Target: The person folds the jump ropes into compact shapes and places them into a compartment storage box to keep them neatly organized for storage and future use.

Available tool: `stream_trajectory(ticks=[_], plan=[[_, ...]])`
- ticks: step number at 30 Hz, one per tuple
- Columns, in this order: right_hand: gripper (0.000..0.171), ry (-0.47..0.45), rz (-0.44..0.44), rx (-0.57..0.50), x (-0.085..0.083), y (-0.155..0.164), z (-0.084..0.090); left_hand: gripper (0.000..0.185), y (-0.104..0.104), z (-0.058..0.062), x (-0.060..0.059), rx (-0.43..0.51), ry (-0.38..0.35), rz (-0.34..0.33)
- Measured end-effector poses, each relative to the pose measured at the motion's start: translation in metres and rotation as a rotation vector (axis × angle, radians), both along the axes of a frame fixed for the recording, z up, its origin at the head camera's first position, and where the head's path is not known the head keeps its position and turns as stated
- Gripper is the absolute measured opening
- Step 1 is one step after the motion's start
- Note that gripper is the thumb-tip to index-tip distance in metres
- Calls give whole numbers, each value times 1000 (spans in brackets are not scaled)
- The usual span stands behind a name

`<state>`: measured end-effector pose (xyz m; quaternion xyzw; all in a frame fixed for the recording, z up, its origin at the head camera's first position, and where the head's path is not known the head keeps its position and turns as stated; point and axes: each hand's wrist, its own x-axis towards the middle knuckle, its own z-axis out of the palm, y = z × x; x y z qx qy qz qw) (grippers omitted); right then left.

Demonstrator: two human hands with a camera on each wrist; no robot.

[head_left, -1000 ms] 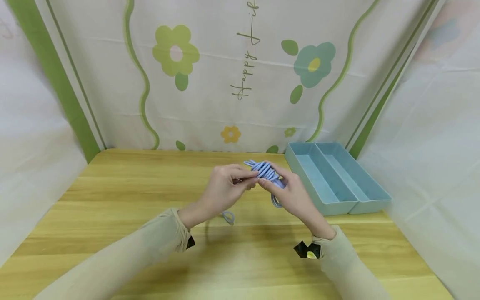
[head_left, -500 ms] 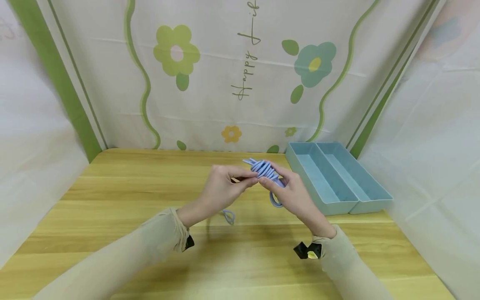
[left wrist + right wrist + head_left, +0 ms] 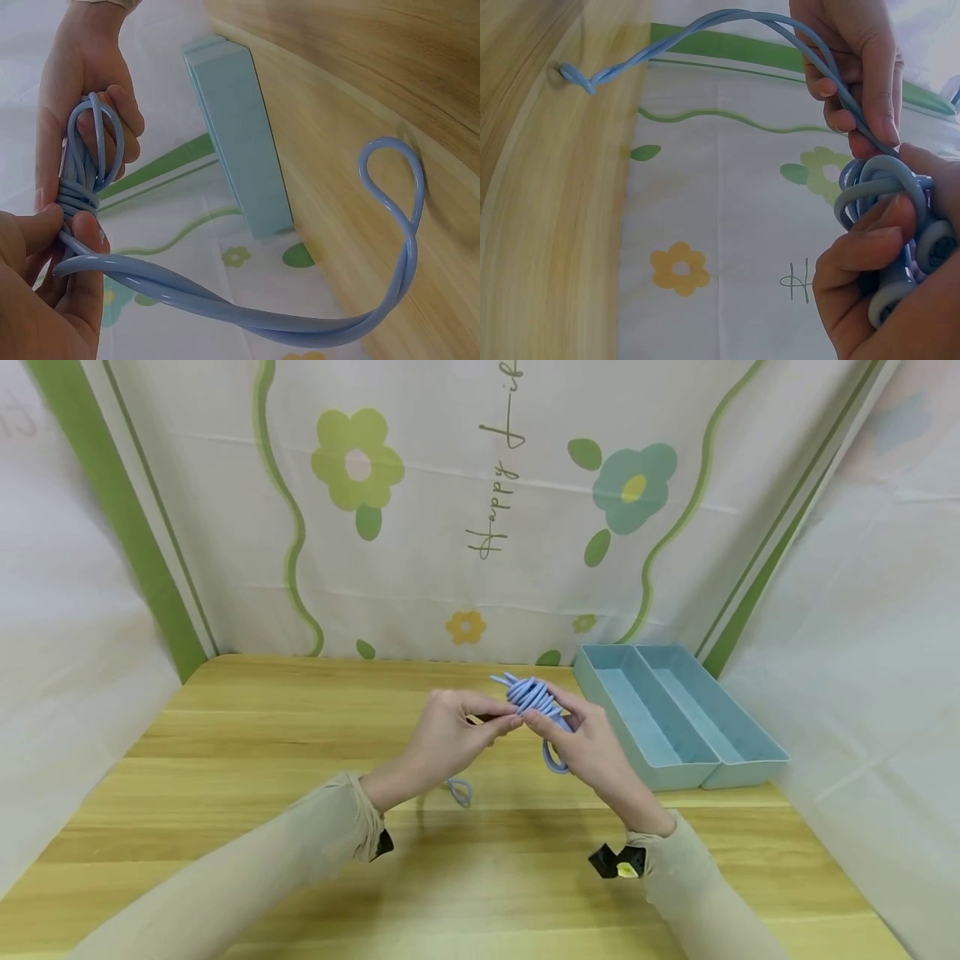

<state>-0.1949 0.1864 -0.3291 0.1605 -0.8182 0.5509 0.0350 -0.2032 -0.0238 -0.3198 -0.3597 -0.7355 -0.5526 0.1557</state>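
Observation:
A light-blue jump rope [image 3: 530,695] is bunched up above the table, its cord wound in several turns round the middle. My right hand [image 3: 592,752] grips the bundle, thumb near the turns. Two round handle ends [image 3: 935,246] with dark openings show in the right wrist view. My left hand [image 3: 446,735] pinches the doubled cord between thumb and fingers, right beside the wound turns. From there a twisted tail [image 3: 247,319] hangs in an arc below the left hand and finishes in a loop [image 3: 420,180]. In the head view only that loop shows, under the left wrist.
Two long blue-green bins [image 3: 678,764] stand side by side on the right of the wooden table [image 3: 300,860]. A white curtain [image 3: 420,568] with printed flowers hangs behind the table and along both sides. Black devices sit at both sleeve cuffs.
The left fingertips have slid slightly down along the wound turns. The bundle tips a little in the right hand's grip, which holds throughout. The bins have not moved.

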Motion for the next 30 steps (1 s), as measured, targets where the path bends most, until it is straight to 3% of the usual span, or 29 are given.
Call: stream_trajectory(ticks=[14,30], plan=[[48,10,-4,-20,4,0,1,11,-4,-2,1,26,-112,-78],[46,16,-2,-49,5,0,1,14,-3,-12,4,36,-154,-119]])
